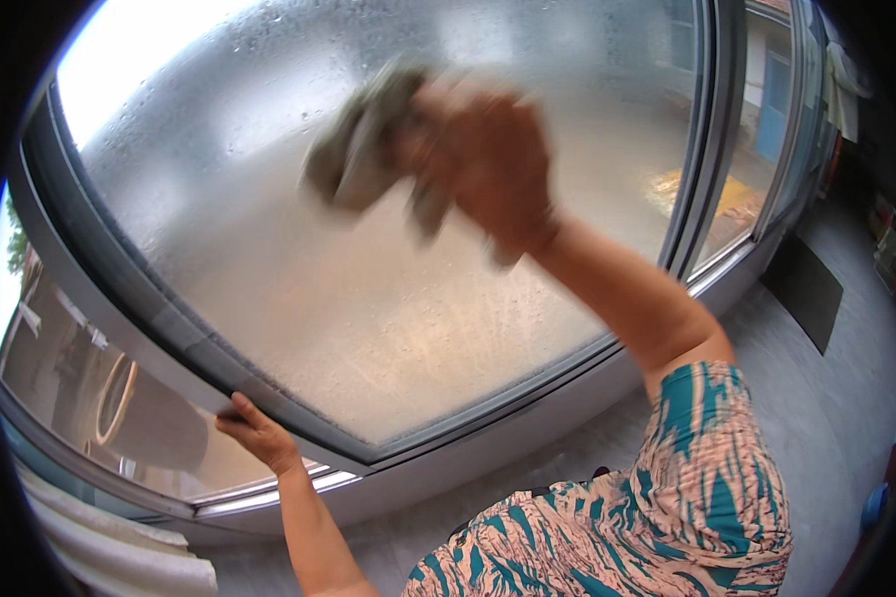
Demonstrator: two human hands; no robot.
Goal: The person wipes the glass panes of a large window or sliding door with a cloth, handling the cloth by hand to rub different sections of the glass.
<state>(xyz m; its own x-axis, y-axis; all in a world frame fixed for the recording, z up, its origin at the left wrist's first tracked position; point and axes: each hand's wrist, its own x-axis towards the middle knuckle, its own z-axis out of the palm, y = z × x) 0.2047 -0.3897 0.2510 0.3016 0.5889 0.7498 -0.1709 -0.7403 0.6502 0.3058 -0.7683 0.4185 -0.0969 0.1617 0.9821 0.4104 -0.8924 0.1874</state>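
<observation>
a grey-green cloth point(363, 149) is bunched in the person's right hand point(493, 149), held up in front of the upper middle of a large window pane point(398, 318). the fingers of that hand are closed around the cloth, with loose folds hanging out to the left and below; hand and cloth are blurred, and i cannot tell whether the cloth presses on the glass. the pane is wet and misty, dotted with droplets toward the top left and streaked with moisture near the bottom. a grey metal window frame point(159, 308) borders it. the left hand point(259, 435) is low on the left, its fingers touching the edge of this frame near the bottom corner; i cannot tell how far they curl around it. the bare right forearm crosses the lower right of the pane, up from a short-sleeved top point(607, 542) patterned in teal, pale pink and black. through the clear glass at far left, a round-rimmed object point(116, 400) is visible outside; through the narrow opening or pane at right, a blue door point(773, 104) and something yellow point(732, 194) are visible. indoors, a dark mat point(804, 291) lies on the grey floor point(841, 398) at right, and pale, ridged material point(119, 547) fills the bottom left corner.
</observation>
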